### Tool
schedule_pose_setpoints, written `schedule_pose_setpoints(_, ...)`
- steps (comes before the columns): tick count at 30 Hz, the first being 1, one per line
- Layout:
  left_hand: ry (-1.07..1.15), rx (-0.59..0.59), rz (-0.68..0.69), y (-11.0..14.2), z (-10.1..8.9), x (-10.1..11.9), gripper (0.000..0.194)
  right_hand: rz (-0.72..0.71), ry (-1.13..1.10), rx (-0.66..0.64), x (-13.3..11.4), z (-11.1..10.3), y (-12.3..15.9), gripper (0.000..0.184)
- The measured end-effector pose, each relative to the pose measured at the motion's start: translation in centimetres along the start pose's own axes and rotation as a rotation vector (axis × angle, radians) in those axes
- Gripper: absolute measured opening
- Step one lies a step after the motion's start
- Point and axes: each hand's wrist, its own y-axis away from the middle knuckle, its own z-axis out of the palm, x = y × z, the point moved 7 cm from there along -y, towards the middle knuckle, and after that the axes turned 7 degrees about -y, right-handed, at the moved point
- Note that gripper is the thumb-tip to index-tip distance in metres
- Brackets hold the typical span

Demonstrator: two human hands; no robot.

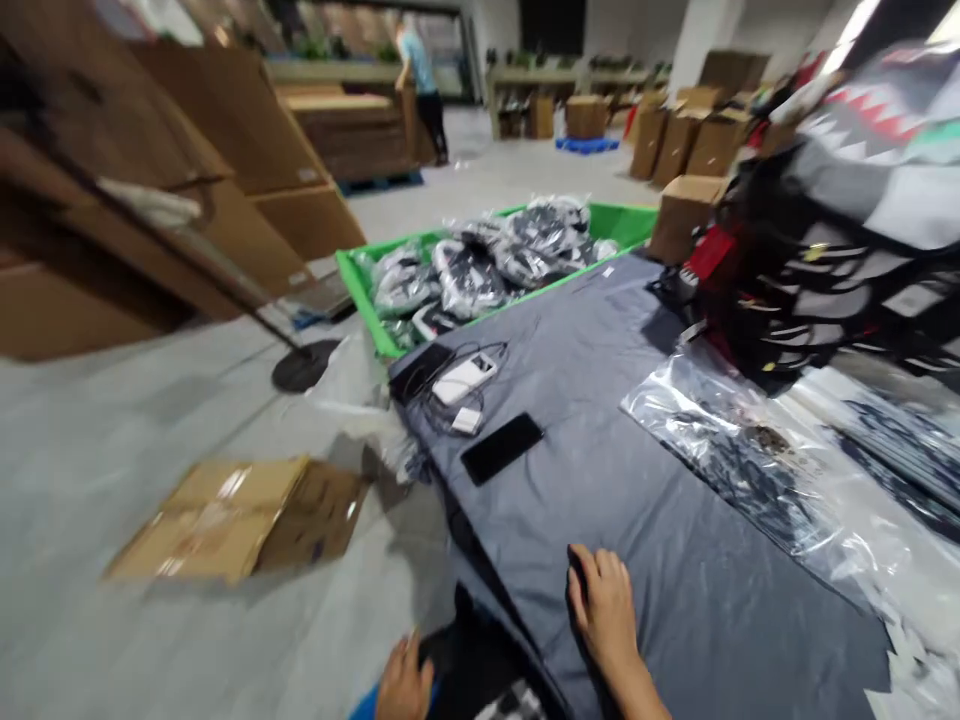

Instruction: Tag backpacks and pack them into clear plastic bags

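Observation:
My right hand (606, 605) rests on the grey cloth (592, 430) that covers the table, its fingers slightly bent and nothing visible in it. At the bottom edge, my left hand (405, 685) is beside my dark clothing, below the table's left edge. It is partly cut off and blurred, its visible fingers look apart, and no object shows in it. Ahead of my right hand lies a black smartphone (501, 448). Beyond the phone are a white power bank (465, 378), a small white charger (466, 420) and tangled dark cables.
A green bin (367, 300) holding plastic-wrapped items (469, 275) stands at the table's far end. Clear plastic bags (720, 450) and a pile of black and grey bags (817, 260) are on the right. A cardboard box (232, 520) lies on the floor at left. Farther off stands a person (418, 70).

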Motion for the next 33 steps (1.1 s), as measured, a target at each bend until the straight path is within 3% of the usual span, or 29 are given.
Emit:
schedule_pose_setpoints(2, -0.023, -0.13, -0.104, 4.4, 1.3, 0.6, 0.054, -0.003, 0.006, -0.057, 0.2, -0.3, -0.6, 0.027)
schedule_pose_setpoints(5, 0.021, -0.225, -0.234, 8.5, 2.9, 1.1, 0.05, -0.005, -0.003, -0.127, 0.4, -0.2, -1.6, 0.033)
schedule_pose_setpoints(8, 0.064, -0.236, -0.341, 12.8, 4.1, 0.0, 0.044, 0.01, 0.013, -0.166, 0.8, -0.3, -2.3, 0.039)
schedule_pose_setpoints(12, 0.065, -0.166, -0.488, 18.5, 4.5, -2.8, 0.041, 0.006, 0.026, -0.18, 1.1, -0.6, -3.0, 0.047)
schedule_pose_setpoints(15, 0.06, -0.098, -0.606, 20.4, 5.2, -5.2, 0.044, 0.001, 0.025, -0.179, 1.4, -0.6, -3.7, 0.048)
schedule_pose_setpoints(19, 0.131, -0.048, -0.681, 20.9, 7.2, -7.0, 0.04, 0.021, 0.079, -0.151, 1.6, -2.0, -3.8, 0.045)
schedule_pose_setpoints(21, 0.174, 0.015, -0.657, 21.0, 7.7, -7.2, 0.034, -0.035, 0.13, -0.163, -0.2, -3.1, -2.6, 0.039)
schedule_pose_setpoints(22, 0.19, 0.06, -0.636, 21.1, 7.6, -7.2, 0.032, -0.101, 0.122, -0.241, -1.9, -2.8, -1.4, 0.033)
schedule_pose_setpoints(23, 0.202, 0.11, -0.611, 21.3, 7.5, -7.1, 0.029, -0.186, 0.077, -0.365, -4.1, -1.9, 0.3, 0.027)
schedule_pose_setpoints(24, 0.213, 0.159, -0.587, 21.5, 7.2, -7.0, 0.026, -0.266, -0.008, -0.585, -6.6, 0.1, 2.8, 0.022)
schedule_pose_setpoints(26, 0.226, 0.236, -0.552, 22.2, 6.5, -6.7, 0.021, -0.38, -0.331, -0.99, -11.6, 5.2, 8.9, 0.017)
schedule_pose_setpoints(27, 0.225, 0.265, -0.539, 22.8, 6.0, -6.6, 0.021, -0.338, -0.435, -1.186, -13.0, 8.6, 12.0, 0.019)
schedule_pose_setpoints(28, 0.22, 0.283, -0.528, 23.5, 5.5, -6.4, 0.022, -0.218, -0.498, -1.276, -13.3, 12.5, 14.2, 0.019)
schedule_pose_setpoints(29, 0.213, 0.291, -0.52, 24.1, 5.0, -6.3, 0.025, -0.007, -0.492, -1.303, -12.1, 16.8, 15.9, 0.02)
schedule_pose_setpoints(30, 0.207, 0.3, -0.518, 24.7, 4.5, -6.2, 0.027, 0.282, -0.405, -1.26, -9.5, 21.0, 17.1, 0.021)
schedule_pose_setpoints(31, 0.22, 0.3, -0.532, 24.9, 4.3, -6.4, 0.029, 0.584, -0.249, -1.122, -5.7, 24.1, 17.9, 0.022)
schedule_pose_setpoints(33, 0.383, 0.243, -0.569, 23.8, 5.8, -7.2, 0.028, 0.76, -0.103, -1.002, 0.0, 28.9, 18.5, 0.03)
